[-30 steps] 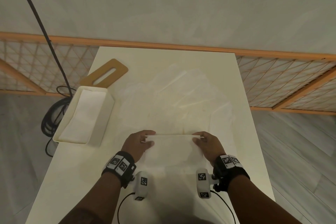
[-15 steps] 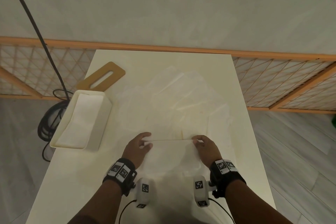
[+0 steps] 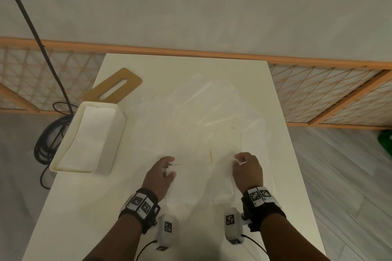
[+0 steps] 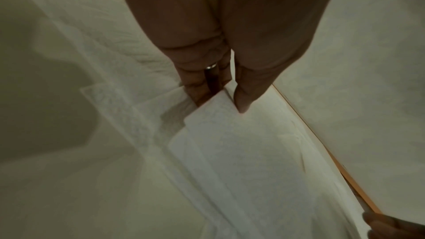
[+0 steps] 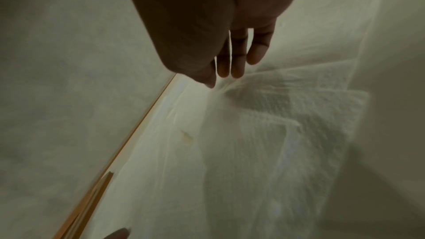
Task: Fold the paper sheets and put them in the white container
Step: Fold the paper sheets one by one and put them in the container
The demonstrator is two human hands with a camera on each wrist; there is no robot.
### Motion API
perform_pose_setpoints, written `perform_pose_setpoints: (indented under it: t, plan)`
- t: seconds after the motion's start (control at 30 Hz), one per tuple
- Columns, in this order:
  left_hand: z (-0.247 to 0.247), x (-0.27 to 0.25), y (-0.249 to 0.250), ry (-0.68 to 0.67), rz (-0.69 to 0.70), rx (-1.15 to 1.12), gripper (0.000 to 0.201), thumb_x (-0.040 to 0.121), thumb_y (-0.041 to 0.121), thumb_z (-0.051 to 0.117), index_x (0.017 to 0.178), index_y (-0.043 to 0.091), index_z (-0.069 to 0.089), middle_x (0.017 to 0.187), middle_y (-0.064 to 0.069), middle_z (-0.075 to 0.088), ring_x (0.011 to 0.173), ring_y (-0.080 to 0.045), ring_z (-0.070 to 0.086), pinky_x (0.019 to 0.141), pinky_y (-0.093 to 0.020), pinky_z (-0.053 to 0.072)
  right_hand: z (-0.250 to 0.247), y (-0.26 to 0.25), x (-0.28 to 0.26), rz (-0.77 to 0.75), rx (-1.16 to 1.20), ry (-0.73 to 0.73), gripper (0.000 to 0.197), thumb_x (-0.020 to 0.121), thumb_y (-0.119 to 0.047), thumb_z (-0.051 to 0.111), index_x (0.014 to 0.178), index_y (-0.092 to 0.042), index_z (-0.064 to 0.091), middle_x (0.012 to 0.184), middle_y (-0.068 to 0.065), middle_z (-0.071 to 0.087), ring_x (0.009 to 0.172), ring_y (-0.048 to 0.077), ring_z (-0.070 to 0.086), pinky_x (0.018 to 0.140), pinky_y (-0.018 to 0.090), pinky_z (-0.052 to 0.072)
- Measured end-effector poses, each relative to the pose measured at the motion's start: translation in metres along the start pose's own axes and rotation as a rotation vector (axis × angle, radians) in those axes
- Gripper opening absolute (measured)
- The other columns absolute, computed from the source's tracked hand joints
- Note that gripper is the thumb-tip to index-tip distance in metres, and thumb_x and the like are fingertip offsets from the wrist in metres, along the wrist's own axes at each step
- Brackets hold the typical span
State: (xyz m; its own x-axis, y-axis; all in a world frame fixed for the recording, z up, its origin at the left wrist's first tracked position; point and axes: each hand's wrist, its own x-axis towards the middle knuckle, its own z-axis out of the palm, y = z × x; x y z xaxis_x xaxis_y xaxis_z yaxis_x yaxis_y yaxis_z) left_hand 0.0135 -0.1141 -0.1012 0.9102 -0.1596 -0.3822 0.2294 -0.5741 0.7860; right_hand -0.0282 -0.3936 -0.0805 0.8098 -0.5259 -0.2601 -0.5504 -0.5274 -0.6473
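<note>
Near the table's front edge, toward the middle, sits the half-folded paper sheet. Left hand pinches its left corner between thumb and fingers; right hand pinches the right one. More loose sheets spread behind it, and the white container hugs the left edge.
</note>
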Motion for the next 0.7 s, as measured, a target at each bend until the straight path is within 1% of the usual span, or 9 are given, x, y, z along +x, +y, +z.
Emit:
perform_pose_setpoints:
  t: [0.07, 0.13, 0.23, 0.33, 0.43, 0.47, 0.53, 0.6, 0.7]
  plan:
    - [0.002, -0.001, 0.003, -0.001, -0.013, -0.004, 0.044, 0.091, 0.013, 0.069, 0.129, 0.031, 0.053, 0.115, 0.005, 0.060, 0.100, -0.015, 0.064, 0.088, -0.026, 0.050, -0.005, 0.003, 0.001, -0.001, -0.010, 0.017, 0.017, 0.095, -0.016, 0.063, 0.112, -0.015, 0.064, 0.117, 0.004, 0.058, 0.097, 0.018, 0.059, 0.083, 0.025, 0.042]
    - [0.004, -0.003, 0.003, -0.015, -0.018, -0.010, 0.053, 0.089, 0.015, 0.072, 0.133, 0.034, 0.048, 0.118, 0.004, 0.058, 0.103, -0.017, 0.064, 0.093, -0.031, 0.053, -0.007, -0.003, 0.003, -0.041, -0.005, -0.004, 0.016, 0.096, -0.015, 0.061, 0.111, -0.016, 0.066, 0.114, 0.002, 0.062, 0.093, 0.017, 0.060, 0.081, 0.024, 0.042]
    - [0.008, -0.010, 0.000, -0.033, -0.034, 0.001, 0.065, 0.085, 0.013, 0.074, 0.134, 0.042, 0.042, 0.127, 0.001, 0.055, 0.111, -0.020, 0.062, 0.100, -0.039, 0.053, -0.001, -0.027, 0.010, -0.098, 0.001, -0.124, 0.016, 0.097, -0.016, 0.057, 0.109, -0.019, 0.068, 0.105, -0.003, 0.069, 0.095, 0.018, 0.065, 0.080, 0.020, 0.042]
    - [0.012, -0.017, 0.002, -0.017, -0.041, 0.014, 0.069, 0.085, 0.010, 0.072, 0.138, 0.041, 0.040, 0.131, 0.002, 0.052, 0.116, -0.020, 0.059, 0.105, -0.041, 0.050, 0.012, -0.058, 0.021, -0.094, -0.047, -0.287, 0.024, 0.098, -0.025, 0.059, 0.120, -0.016, 0.066, 0.113, 0.000, 0.070, 0.109, 0.020, 0.065, 0.082, 0.016, 0.037]
    - [0.014, -0.017, 0.003, 0.010, -0.035, 0.055, 0.070, 0.086, 0.008, 0.070, 0.142, 0.036, 0.039, 0.132, 0.003, 0.049, 0.119, -0.019, 0.055, 0.109, -0.038, 0.045, 0.029, -0.081, 0.040, -0.018, -0.102, -0.353, 0.038, 0.096, -0.040, 0.061, 0.124, -0.014, 0.066, 0.119, 0.004, 0.071, 0.114, 0.023, 0.065, 0.093, 0.021, 0.043]
    - [0.014, -0.017, 0.003, 0.014, -0.036, 0.061, 0.071, 0.086, 0.008, 0.070, 0.143, 0.036, 0.039, 0.132, 0.002, 0.048, 0.119, -0.019, 0.054, 0.109, -0.037, 0.044, 0.036, -0.087, 0.045, -0.015, -0.152, -0.382, 0.042, 0.095, -0.045, 0.060, 0.119, -0.012, 0.070, 0.115, 0.005, 0.073, 0.112, 0.024, 0.066, 0.095, 0.025, 0.047]
    - [0.015, -0.020, 0.002, 0.014, -0.045, 0.061, 0.071, 0.087, 0.008, 0.069, 0.144, 0.035, 0.038, 0.133, 0.002, 0.047, 0.119, -0.019, 0.054, 0.109, -0.037, 0.044, 0.048, -0.096, 0.046, -0.003, -0.269, -0.427, 0.054, 0.092, -0.058, 0.060, 0.106, -0.007, 0.073, 0.102, 0.006, 0.075, 0.106, 0.026, 0.069, 0.087, 0.029, 0.051]
    - [0.016, -0.022, 0.003, 0.000, -0.049, 0.052, 0.070, 0.087, 0.008, 0.068, 0.145, 0.035, 0.038, 0.136, 0.002, 0.045, 0.121, -0.020, 0.054, 0.110, -0.037, 0.044, 0.057, -0.103, 0.040, 0.045, -0.321, -0.454, 0.063, 0.084, -0.065, 0.067, 0.101, -0.004, 0.068, 0.092, 0.005, 0.067, 0.101, 0.029, 0.069, 0.075, 0.030, 0.049]
    - [0.013, -0.020, 0.002, -0.018, -0.035, 0.053, 0.070, 0.088, 0.009, 0.067, 0.147, 0.032, 0.037, 0.143, 0.004, 0.042, 0.128, -0.017, 0.049, 0.114, -0.036, 0.040, 0.072, -0.115, 0.033, 0.089, -0.308, -0.438, 0.062, 0.077, -0.066, 0.075, 0.082, -0.008, 0.056, 0.086, 0.005, 0.057, 0.087, 0.028, 0.065, 0.071, 0.031, 0.048]
